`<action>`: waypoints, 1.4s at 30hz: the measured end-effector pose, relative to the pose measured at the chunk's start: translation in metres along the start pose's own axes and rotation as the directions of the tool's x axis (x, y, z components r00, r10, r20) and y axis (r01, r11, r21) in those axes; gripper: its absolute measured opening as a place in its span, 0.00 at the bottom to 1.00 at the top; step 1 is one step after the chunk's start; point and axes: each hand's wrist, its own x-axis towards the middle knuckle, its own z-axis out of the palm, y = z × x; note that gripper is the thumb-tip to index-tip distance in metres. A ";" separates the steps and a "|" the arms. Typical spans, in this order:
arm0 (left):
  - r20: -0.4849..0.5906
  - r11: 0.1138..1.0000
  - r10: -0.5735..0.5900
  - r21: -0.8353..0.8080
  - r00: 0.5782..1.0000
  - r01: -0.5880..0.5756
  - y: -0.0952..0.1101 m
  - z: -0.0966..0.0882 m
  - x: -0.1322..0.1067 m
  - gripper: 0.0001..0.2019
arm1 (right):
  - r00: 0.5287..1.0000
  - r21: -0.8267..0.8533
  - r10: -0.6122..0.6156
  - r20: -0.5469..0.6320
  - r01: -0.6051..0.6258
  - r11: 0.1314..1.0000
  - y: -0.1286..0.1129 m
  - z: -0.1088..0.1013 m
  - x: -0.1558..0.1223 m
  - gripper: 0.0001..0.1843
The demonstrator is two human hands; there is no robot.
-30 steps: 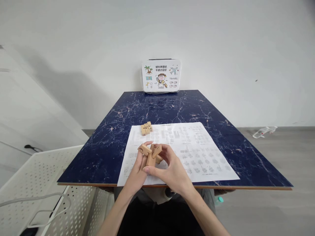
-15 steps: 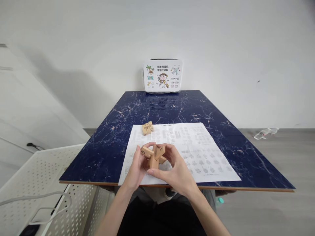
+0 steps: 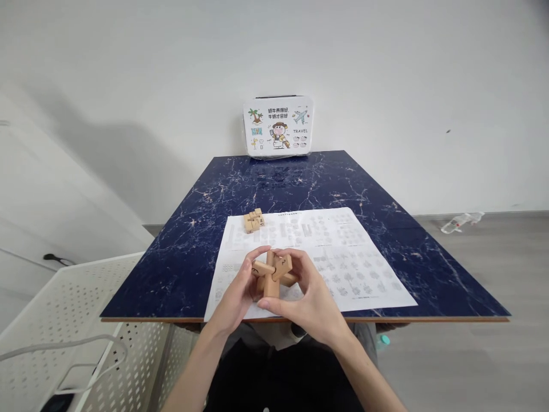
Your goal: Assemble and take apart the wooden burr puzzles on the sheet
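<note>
Shifted right, the angular tan wooden cluster [image 3: 271, 285] sits finger-pinched between your left hand [image 3: 235, 297] and right hand [image 3: 312, 296]; uneven squeezing could split it.

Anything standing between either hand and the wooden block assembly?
Nothing visible does: the left hand and right hand both hold the wooden block assembly directly. The other block cluster sits beyond them on the printed sheet, out of the way.
</note>
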 end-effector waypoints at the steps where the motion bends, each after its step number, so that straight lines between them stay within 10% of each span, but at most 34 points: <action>1: -0.002 1.000 0.004 -0.003 1.000 -0.004 -0.001 0.000 0.001 0.30 | 1.000 -0.011 -0.006 0.000 0.006 1.000 0.000 -0.001 0.000 0.40; 11: 0.059 0.997 0.042 0.058 0.997 -0.045 -0.002 0.004 0.004 0.31 | 0.957 -0.397 -0.232 -0.176 0.146 0.906 -0.012 -0.071 0.039 0.38; 18: 0.081 0.980 0.032 0.194 0.996 -0.047 0.001 0.003 0.003 0.26 | 0.899 -0.684 -0.284 -0.333 -0.024 0.729 0.010 -0.158 0.100 0.36; 22: 0.100 0.965 0.034 0.255 0.994 -0.058 -0.002 -0.001 0.004 0.25 | 0.910 -0.618 -0.170 -0.379 -0.112 0.778 0.035 -0.177 0.124 0.40; 30: 0.118 0.939 0.024 0.337 0.993 -0.063 0.000 -0.003 0.005 0.24 | 0.876 -0.542 -0.072 -0.477 -0.229 0.808 0.043 -0.194 0.131 0.49; 37: 0.113 0.913 0.007 0.404 0.994 -0.052 0.003 -0.002 0.003 0.23 | 0.886 -0.572 -0.262 -0.383 -0.004 0.820 0.019 -0.165 0.053 0.32; 42: -0.025 0.590 0.294 0.791 0.955 -0.161 0.026 -0.015 0.026 0.18 | 0.981 -0.545 -0.119 -0.156 0.015 0.838 0.025 -0.121 0.002 0.15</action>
